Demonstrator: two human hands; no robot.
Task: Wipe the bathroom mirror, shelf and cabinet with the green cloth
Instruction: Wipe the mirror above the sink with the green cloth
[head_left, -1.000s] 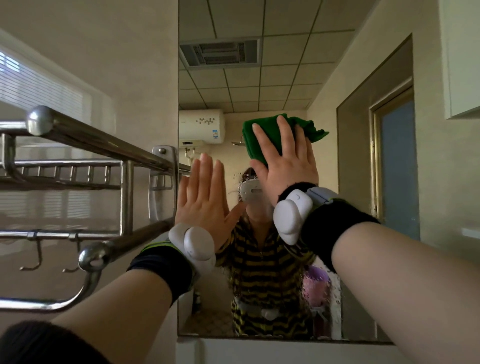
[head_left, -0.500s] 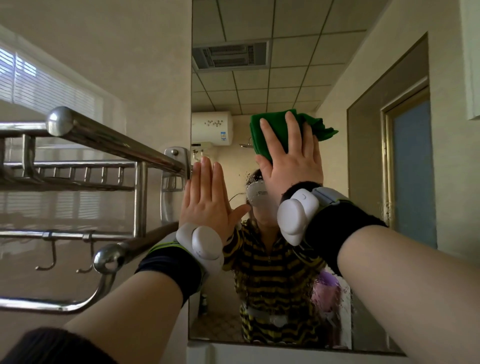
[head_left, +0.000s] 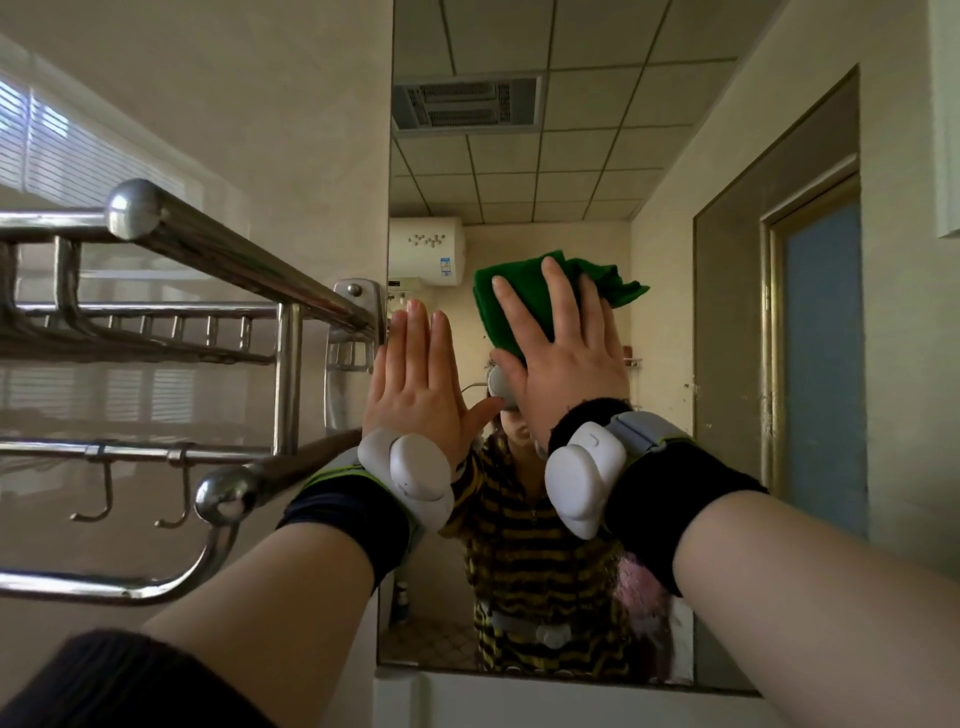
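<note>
A beige bathroom wall is filling the upper left of the frame, and a mirror (head_left: 519, 182) is taking up the centre and right. A steel towel rack (head_left: 234, 260) is jutting out at the left, just beside the mirror's edge. The person's right hand (head_left: 566, 358), fingers straight and spread, is pressing the green cloth (head_left: 514, 296) flat against the glass just above the centre of the frame. A corner of the cloth is sticking out right of the fingers. The left hand (head_left: 415, 384) is lying flat on the mirror near its left edge, fingers straight and together, holding nothing. A white water heater (head_left: 426, 249) is showing in the reflection, left of the cloth.
</note>
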